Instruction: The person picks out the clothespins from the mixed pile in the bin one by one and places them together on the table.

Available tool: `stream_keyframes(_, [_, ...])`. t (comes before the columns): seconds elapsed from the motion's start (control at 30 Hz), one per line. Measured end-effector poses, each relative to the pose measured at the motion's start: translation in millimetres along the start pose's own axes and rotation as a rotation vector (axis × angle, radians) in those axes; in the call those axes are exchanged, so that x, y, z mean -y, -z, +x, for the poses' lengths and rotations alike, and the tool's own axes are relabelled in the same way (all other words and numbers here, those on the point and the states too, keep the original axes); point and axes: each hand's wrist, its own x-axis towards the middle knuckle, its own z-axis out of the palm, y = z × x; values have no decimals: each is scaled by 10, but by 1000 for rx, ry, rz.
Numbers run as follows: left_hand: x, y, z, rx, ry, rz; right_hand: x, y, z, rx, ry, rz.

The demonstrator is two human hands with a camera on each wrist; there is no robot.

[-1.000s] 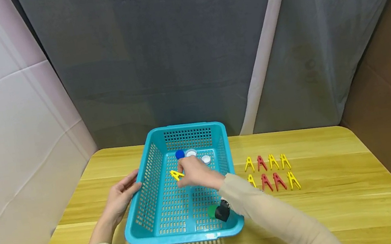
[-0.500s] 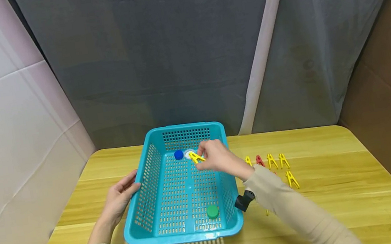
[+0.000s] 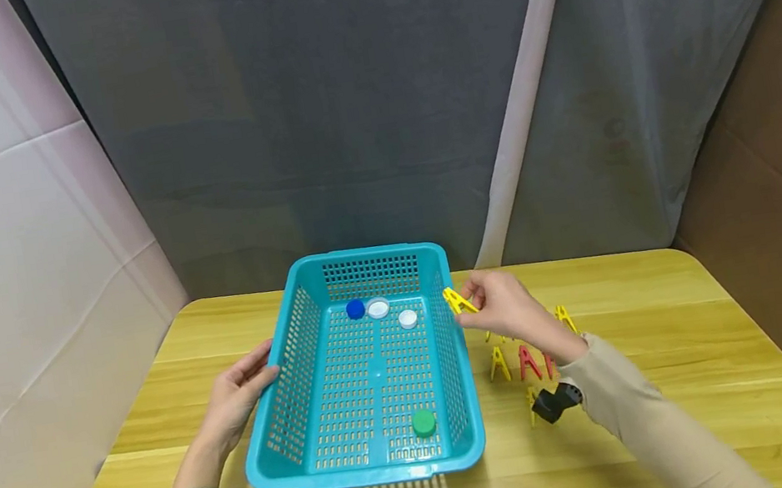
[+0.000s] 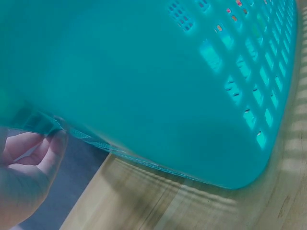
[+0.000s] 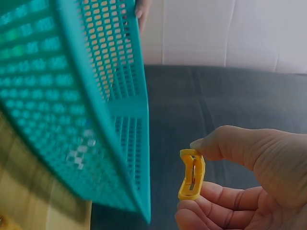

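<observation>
My left hand (image 3: 235,398) grips the left rim of a turquoise perforated plastic basket (image 3: 365,477); in the left wrist view the basket's side fills most of the picture, with the fingers of that hand at its edge. A yellow clothespin (image 3: 456,300) is pinched between thumb and fingers of my right hand (image 3: 510,310), overlapping the basket's right rim in the head view. The right wrist view has this clothespin (image 5: 193,175) raised beside the basket's wall. Inside the basket lie a blue cap (image 3: 355,309), two white caps (image 3: 408,319) and a green cap (image 3: 424,423).
Right of the basket, yellow clothespins (image 3: 498,364) and red clothespins (image 3: 528,363) lie in rows on the wooden table (image 3: 683,369), some hidden by the right hand and forearm. A dark grey curtain (image 3: 342,116) hangs behind the table.
My right hand has carried the yellow clothespin rightward, from over the basket's inside to its right rim, uncovering the white caps and the green cap. The left hand has stayed on the rim.
</observation>
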Motion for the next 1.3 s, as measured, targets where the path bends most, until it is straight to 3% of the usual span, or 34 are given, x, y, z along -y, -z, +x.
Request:
stream_keyframes(0.27, [-54,-15,-18,3,40,33,-327,118,-254,-58,-43,-32])
stream_keyframes(0.67, [-42,-4,-10,3,32,27,-681,192,-607,-99,-84,-61])
stream_keyframes(1.3, [-34,-12,-22,-10,57,41,-1176,-135,-1095,-64,-227,-79])
